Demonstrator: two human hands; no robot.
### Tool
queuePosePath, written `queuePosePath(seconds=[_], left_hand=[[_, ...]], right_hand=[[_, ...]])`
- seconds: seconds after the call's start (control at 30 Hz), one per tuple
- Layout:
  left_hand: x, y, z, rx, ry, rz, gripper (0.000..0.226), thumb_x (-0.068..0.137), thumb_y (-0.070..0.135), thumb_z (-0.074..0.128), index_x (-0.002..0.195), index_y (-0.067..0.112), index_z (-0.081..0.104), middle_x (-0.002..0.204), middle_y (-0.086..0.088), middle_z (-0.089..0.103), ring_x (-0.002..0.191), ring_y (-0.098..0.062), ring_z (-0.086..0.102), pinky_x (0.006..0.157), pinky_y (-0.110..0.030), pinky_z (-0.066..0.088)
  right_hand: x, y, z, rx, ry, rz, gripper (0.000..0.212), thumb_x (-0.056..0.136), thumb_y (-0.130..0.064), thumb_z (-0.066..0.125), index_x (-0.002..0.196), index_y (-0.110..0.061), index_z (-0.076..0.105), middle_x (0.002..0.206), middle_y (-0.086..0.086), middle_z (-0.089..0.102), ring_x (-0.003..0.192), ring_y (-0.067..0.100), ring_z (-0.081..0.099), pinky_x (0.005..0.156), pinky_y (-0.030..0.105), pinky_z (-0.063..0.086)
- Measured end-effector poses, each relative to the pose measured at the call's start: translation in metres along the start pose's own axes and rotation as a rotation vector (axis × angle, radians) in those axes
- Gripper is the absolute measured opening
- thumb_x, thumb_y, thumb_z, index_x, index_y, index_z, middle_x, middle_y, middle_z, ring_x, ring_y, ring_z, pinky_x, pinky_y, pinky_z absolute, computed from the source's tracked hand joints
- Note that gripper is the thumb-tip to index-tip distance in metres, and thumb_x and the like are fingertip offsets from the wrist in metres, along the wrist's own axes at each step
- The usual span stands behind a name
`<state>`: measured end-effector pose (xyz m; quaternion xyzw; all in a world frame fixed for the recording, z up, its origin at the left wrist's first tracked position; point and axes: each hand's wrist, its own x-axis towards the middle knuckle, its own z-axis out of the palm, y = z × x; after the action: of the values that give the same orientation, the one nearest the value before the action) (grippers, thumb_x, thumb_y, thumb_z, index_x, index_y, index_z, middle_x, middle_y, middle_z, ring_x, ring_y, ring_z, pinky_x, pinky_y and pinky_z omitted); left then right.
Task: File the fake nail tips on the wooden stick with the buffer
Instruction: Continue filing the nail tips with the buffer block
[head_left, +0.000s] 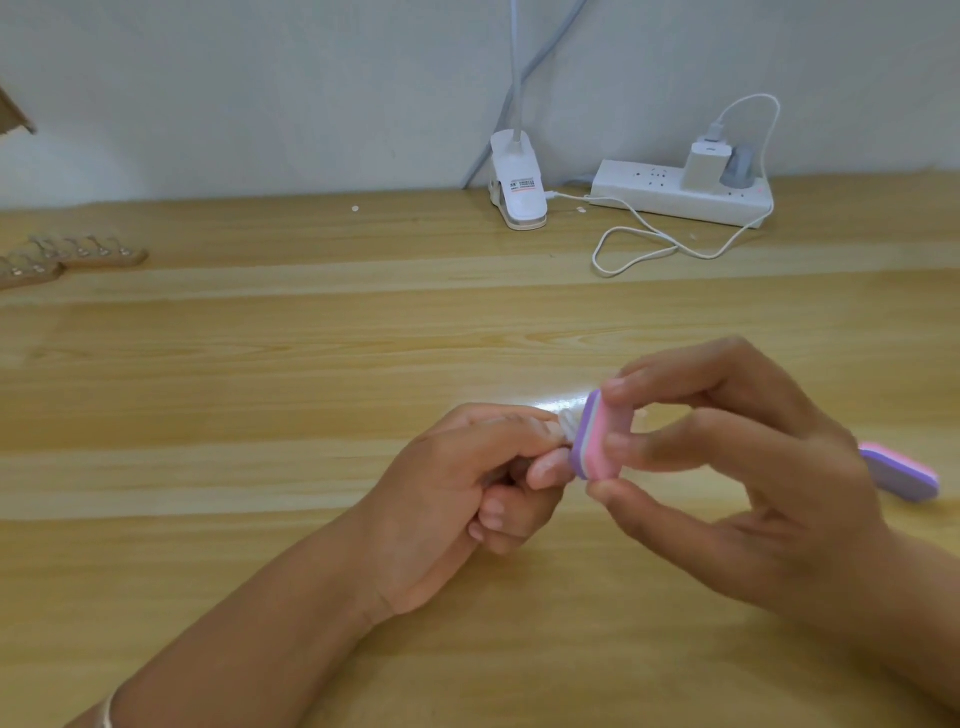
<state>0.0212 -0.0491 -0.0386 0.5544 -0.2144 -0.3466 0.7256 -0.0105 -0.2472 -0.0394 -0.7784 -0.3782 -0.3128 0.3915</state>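
While filing, stroke: keeping buffer (600, 444) flat, pressing lightly.
Left hand (467, 493): gripping nail tip (567, 428), frame centre.
Right hand (753, 467): pinching buffer.

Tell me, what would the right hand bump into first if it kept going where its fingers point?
Likely the left hand: the right hand points leftward, its buffer against the nail tip pinched there.

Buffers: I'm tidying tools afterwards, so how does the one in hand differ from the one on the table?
The held buffer is pinched by the right hand against a nail tip in the left hand; the spare buffer lies untouched on the table. The held buffer stands on edge; the spare buffer lies flat. Both have pink and purple layers.
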Motion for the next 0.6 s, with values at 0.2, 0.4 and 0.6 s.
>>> queuePosePath(seconds=[0.2, 0.4, 0.6], left_hand=[[-0.0007, 0.0001, -0.0003, 0.020, 0.011, 0.001, 0.024, 0.083, 0.030, 0.048, 0.060, 0.022, 0.048, 0.048, 0.009, 0.028, 0.045, -0.010, 0.019, 0.046, -0.027, 0.014], [-0.0016, 0.0017, 0.0024, 0.065, 0.065, -0.018, 0.026, 0.084, 0.022, 0.046, 0.058, 0.022, 0.047, 0.050, 0.008, 0.027, 0.044, -0.008, 0.020, 0.045, -0.024, 0.015], [-0.0012, 0.0023, 0.0061, 0.101, 0.090, -0.035, 0.029, 0.084, 0.020, 0.043, 0.055, 0.021, 0.046, 0.047, 0.009, 0.028, 0.045, -0.010, 0.018, 0.048, -0.030, 0.011]], right_hand=[[-0.0024, -0.0003, -0.0001, -0.004, -0.013, -0.004, 0.017, 0.086, -0.011, 0.074, 0.099, -0.016, 0.064, 0.104, 0.005, 0.059, 0.106, 0.005, 0.063, 0.092, 0.018, 0.049], [-0.0032, -0.0056, 0.0043, 0.033, -0.041, -0.005, 0.018, 0.086, -0.009, 0.074, 0.099, -0.018, 0.065, 0.105, 0.006, 0.060, 0.106, 0.006, 0.065, 0.090, 0.020, 0.050], [-0.0025, -0.0066, 0.0015, 0.047, -0.063, 0.055, 0.011, 0.086, -0.014, 0.075, 0.093, -0.019, 0.069, 0.106, 0.013, 0.064, 0.095, 0.016, 0.069, 0.082, 0.025, 0.053]])
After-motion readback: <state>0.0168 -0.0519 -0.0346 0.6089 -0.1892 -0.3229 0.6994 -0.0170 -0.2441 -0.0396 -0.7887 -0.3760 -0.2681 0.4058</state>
